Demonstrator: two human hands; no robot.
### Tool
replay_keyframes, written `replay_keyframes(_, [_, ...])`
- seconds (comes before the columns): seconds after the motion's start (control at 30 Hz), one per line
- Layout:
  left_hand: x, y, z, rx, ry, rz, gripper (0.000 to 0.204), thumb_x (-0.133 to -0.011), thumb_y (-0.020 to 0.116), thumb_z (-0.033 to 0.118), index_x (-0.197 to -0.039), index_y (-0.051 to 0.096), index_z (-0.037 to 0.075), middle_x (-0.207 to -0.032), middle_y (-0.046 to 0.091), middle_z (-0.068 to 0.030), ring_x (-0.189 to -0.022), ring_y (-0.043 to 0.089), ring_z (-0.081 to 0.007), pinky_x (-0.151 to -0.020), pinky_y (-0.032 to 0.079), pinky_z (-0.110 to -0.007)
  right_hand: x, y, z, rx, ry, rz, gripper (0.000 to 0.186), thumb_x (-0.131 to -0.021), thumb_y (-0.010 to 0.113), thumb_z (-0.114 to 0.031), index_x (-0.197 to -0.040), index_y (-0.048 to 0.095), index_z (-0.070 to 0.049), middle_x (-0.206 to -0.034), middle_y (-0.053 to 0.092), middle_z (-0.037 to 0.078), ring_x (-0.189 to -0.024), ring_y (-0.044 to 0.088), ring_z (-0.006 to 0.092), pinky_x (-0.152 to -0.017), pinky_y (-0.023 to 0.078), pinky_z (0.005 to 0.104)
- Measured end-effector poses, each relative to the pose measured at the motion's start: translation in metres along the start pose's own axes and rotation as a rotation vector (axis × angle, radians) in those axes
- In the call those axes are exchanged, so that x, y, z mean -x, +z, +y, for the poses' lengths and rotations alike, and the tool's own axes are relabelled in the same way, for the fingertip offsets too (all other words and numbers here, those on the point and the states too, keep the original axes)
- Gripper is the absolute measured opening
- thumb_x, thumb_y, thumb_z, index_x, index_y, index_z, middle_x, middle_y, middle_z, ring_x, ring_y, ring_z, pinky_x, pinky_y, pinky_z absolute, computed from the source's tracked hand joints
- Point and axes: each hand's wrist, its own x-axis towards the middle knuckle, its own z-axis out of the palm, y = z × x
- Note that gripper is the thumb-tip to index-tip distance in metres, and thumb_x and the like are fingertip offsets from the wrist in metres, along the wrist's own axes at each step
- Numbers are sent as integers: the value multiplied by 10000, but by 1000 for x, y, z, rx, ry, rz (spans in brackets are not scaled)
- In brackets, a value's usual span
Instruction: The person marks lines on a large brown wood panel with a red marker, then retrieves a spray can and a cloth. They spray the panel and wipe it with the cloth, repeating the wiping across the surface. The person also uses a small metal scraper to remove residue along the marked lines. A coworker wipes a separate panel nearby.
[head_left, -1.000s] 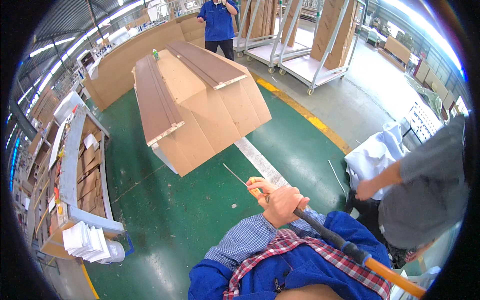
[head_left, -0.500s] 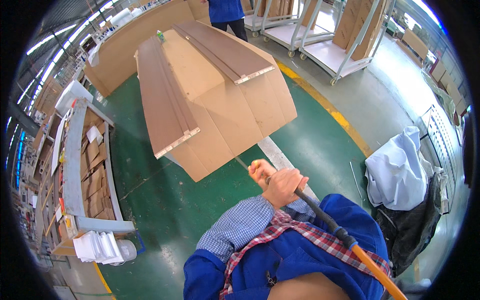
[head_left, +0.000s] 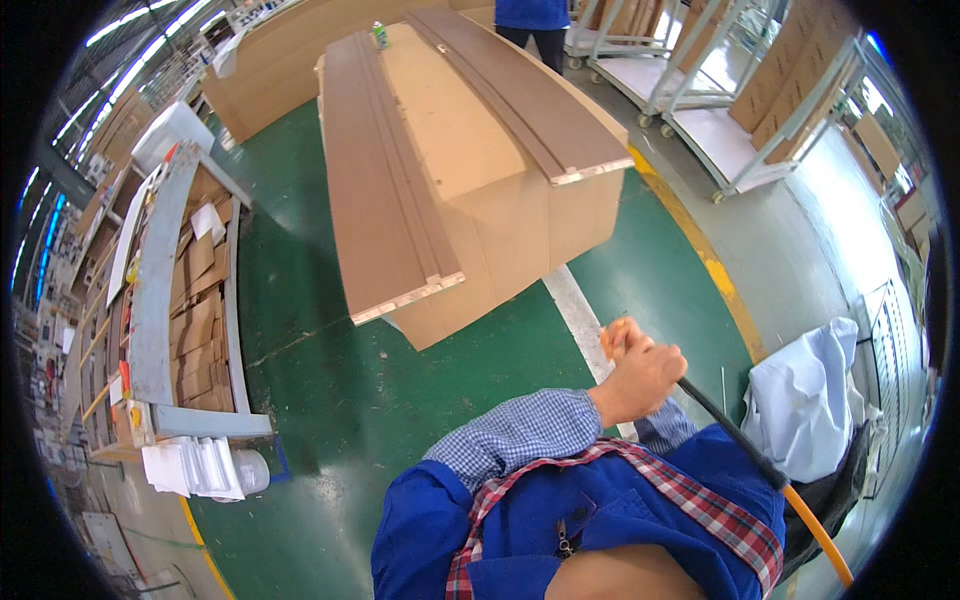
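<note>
My left hand [head_left: 642, 382] is closed around the front end of a black hose [head_left: 735, 435], which joins an orange hose [head_left: 818, 535] at my right side. Just beyond it, my right hand [head_left: 621, 338] has its fingers curled; the left hand partly covers it, and what it grips is hidden. Both hands are in front of my chest, apart from the cardboard-covered stand [head_left: 500, 245]. Two long brown panels lie lengthwise on that stand, a left panel [head_left: 385, 190] and a right panel [head_left: 530, 100]. A small green can [head_left: 380, 36] stands at the far end.
At left is a grey-framed bin [head_left: 165, 330] of cardboard scraps, with white sheets [head_left: 195, 468] at its near end. White wheeled carts [head_left: 725, 150] carry cardboard at far right. A white cloth bundle [head_left: 803, 400] lies to my right. Another person [head_left: 533, 30] stands behind the panels.
Both hands have moved right with the hose. The thin rod that stuck out ahead of them no longer shows. The cardboard's near end, flared outward before, now hangs down.
</note>
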Motion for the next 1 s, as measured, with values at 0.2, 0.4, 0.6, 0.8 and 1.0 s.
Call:
replay_keyframes(0.2, [42, -63, -19, 77, 98, 75, 256, -497, 592, 57, -709, 449, 73, -615, 393, -53, -543, 441, -216, -538, 353, -321, 37, 103, -7, -591, 479, -306, 214, -814, 567, -124, -675, 411, -77, -736, 444, 46, -740, 445, 172, -617, 368, 299])
replay_keyframes(0.4, [51, -152, -25, 107, 173, 69, 184, -634, 575, 88, -750, 433, 79, -681, 418, -49, -595, 447, -211, -612, 356, -328, 12, 164, -8, -208, 215, -104, 217, -810, 624, -134, -707, 440, -80, -743, 484, 66, -719, 476, 193, -695, 400, 342])
replay_keyframes(0.6, [59, -204, -15, 142, 278, -81, 204, -639, 581, 111, -808, 473, 73, -719, 449, -54, -645, 488, -214, -610, 370, -335, -2, 213, -43, 49, 6, 0, 243, -756, 618, -16, -641, 408, -59, -669, 496, 66, -635, 490, 185, -587, 413, 311])
replay_keyframes(0.8, [52, -228, -16, 225, 394, 14, 206, -682, 564, 140, -853, 474, 71, -714, 432, -46, -624, 460, -197, -615, 379, -323, -27, 231, -65, 163, -228, 108, 256, -746, 599, -1, -608, 393, -63, -601, 476, 67, -571, 491, 209, -562, 417, 324])
replay_keyframes(1.0, [36, -232, -42, 268, 443, 13, 210, -702, 543, 127, -890, 469, 68, -701, 429, -34, -609, 464, -177, -590, 382, -299, -65, 247, -82, 155, -259, 17, 205, -806, 501, 66, -661, 404, -40, -773, 564, 149, -667, 561, 234, -683, 496, 376])
